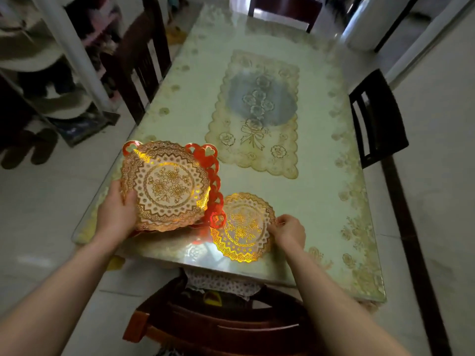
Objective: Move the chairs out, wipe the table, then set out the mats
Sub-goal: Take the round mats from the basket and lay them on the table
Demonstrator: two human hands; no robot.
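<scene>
My left hand (117, 211) grips a stack of round gold lace mats (167, 186), with red heart-edged mats (213, 173) underneath, held just above the near left part of the glass-topped table (321, 191). A single round gold mat (243, 227) lies flat near the table's front edge. My right hand (289, 231) pinches that mat's right rim. A large rectangular gold floral mat (257, 111) lies in the table's middle.
A dark wooden chair (221, 322) stands right in front of me against the near edge. Another chair (140, 60) is on the left side, one (377, 116) on the right, one (285, 9) at the far end. A shelf rack (59, 73) stands at left.
</scene>
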